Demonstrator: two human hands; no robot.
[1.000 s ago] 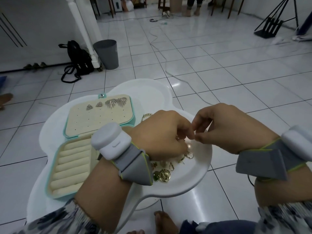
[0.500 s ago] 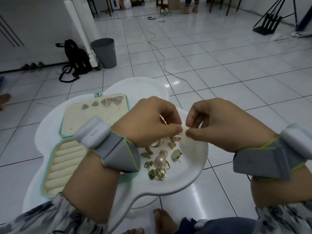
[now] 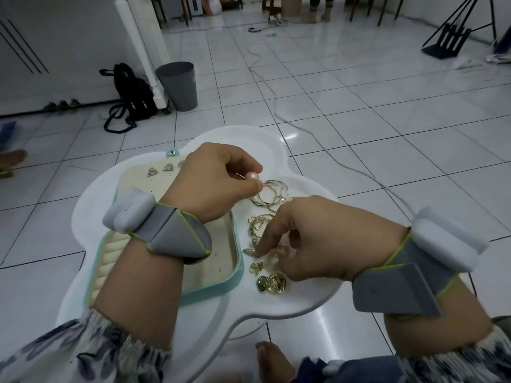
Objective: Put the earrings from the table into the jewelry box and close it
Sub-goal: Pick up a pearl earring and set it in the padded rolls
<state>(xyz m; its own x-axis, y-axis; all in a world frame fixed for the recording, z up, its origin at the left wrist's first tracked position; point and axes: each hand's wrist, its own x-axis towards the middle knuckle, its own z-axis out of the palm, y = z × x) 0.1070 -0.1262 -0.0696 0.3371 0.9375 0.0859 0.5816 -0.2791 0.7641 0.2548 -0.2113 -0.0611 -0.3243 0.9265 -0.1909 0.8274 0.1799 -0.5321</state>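
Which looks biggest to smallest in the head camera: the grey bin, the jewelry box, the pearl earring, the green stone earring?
1. Jewelry box, partly hidden by the left hand
2. Grey bin, farther away, so its true size against the box is unsure
3. Green stone earring
4. Pearl earring, pinched in the left hand

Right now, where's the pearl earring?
In the head view, the pearl earring is pinched in the left hand, raised above the open jewelry box, just left of the gold hoops on the white table.
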